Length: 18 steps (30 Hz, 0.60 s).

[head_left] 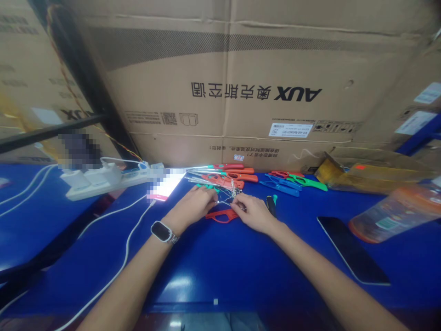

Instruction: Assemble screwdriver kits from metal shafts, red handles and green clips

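My left hand [195, 205], with a watch [161, 231] on its wrist, rests on the blue table [213, 262], fingers curled round a thin wire piece near a green handle [208, 186]. My right hand [253, 212] pinches the same thin metal wire [230, 201] from the right. A red plastic handle [220, 215] lies just under both hands. A black-handled tool [271, 204] sits right beside my right hand. Behind the hands lies a heap of long red-handled lighters [227, 177].
Blue, red and green handle parts [292, 181] lie at the back right. A dark phone [351, 248] and an orange-rimmed plastic bag [392, 216] are at the right. A lit phone [165, 184], a power strip [99, 179] and white cables [117, 271] are at the left. Cardboard boxes [241, 82] wall the back.
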Tool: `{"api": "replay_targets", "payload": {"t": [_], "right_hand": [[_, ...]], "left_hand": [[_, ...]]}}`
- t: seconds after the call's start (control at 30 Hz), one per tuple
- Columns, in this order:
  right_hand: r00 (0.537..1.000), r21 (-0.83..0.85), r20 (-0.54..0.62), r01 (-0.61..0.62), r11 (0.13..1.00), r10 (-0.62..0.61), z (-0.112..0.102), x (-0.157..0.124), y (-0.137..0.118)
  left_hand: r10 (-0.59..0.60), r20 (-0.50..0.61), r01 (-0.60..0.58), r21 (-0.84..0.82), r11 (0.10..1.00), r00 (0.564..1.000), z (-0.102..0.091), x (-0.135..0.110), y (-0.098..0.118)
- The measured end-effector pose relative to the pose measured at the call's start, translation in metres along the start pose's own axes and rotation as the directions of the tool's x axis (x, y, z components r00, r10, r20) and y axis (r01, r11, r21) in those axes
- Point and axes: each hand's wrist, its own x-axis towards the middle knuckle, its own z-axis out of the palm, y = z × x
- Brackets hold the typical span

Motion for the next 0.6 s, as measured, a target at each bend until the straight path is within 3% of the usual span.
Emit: {"api": "replay_targets", "payload": {"t": [0.2, 0.37, 0.6], "right_hand": [[0.998, -0.162, -0.042, 0.041, 0.986, -0.048, 0.007, -0.002, -0.002], [0.999, -0.162, -0.033, 0.025, 0.987, -0.030, 0.006, -0.002, -0.003], [0.999, -0.145, -0.031, 0.026, 0.989, -0.031, 0.005, -0.003, -0.003]], "left_hand": [[0.006, -0.012, -0.008, -0.210, 0.978, 1.000, 0.007, -0.002, -0.007], [0.039, -0.004, -0.038, -0.298, 0.954, 0.999, 0.013, 0.000, -0.014], [0.022, 0.012, -0.018, -0.316, 0.949, 1.000, 0.007, -0.005, -0.024]]}}
